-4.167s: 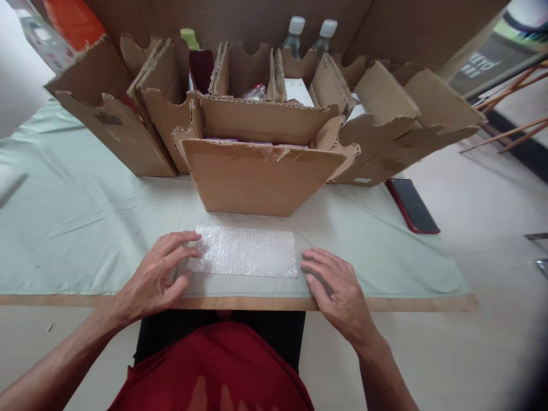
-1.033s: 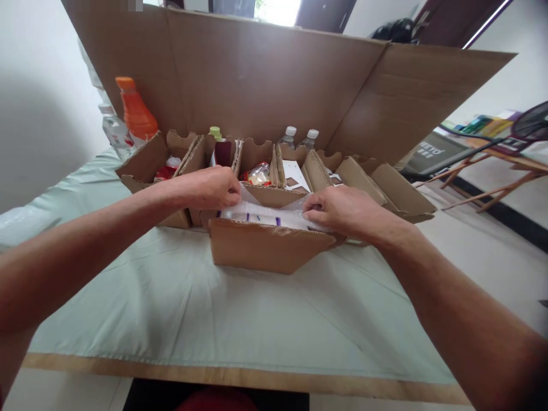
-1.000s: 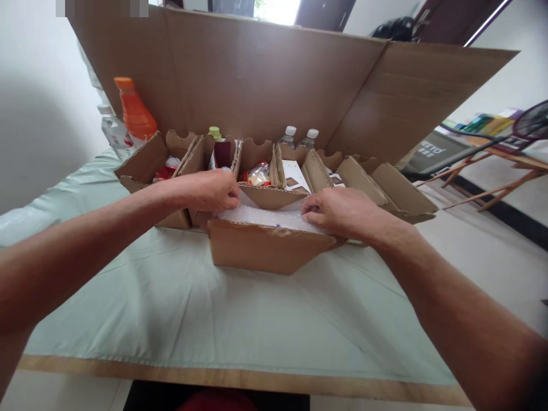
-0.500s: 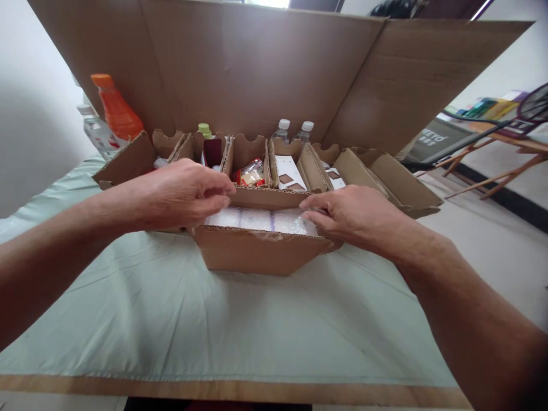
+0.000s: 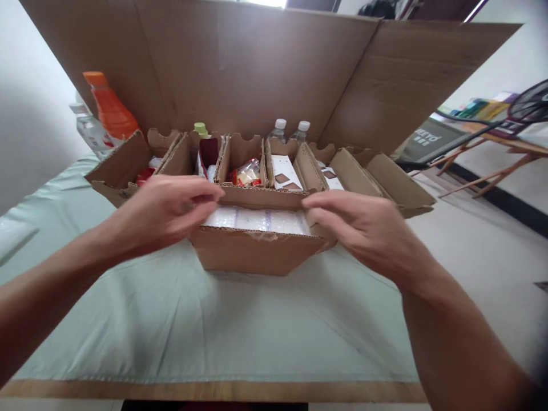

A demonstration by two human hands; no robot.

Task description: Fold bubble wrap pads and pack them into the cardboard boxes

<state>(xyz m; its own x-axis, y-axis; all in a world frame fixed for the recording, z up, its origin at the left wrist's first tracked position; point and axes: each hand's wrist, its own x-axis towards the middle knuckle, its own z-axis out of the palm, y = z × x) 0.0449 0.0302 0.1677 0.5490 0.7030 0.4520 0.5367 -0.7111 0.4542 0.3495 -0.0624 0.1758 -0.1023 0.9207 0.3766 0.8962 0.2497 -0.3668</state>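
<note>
A small open cardboard box [image 5: 257, 251] stands in front of the row, with bubble wrap [image 5: 252, 219] filling its top. My left hand [image 5: 177, 208] hovers by the box's left end, its thumb and fingers a little apart and nothing visible between them. At the right end is my right hand [image 5: 363, 228], slightly blurred, with its thumb and fingers apart. Whether its fingertips touch the box's rim I cannot tell. Just behind, one cardboard bin holds a clear and red food packet [image 5: 248, 173], and another a white box [image 5: 286, 173].
A tall cardboard panel [image 5: 257, 74] rises behind the bins. An orange bottle [image 5: 112, 108] and a clear bottle [image 5: 91, 131] stand at left; two white-capped bottles [image 5: 279, 130] show behind the bins. Pale green cloth [image 5: 240, 337] covers the table. A fan [image 5: 531, 108] is at far right.
Both hands have drawn back a little from the small box, the left toward the left and down, the right outward and down. Finger gaps have widened. The view has shifted slightly.
</note>
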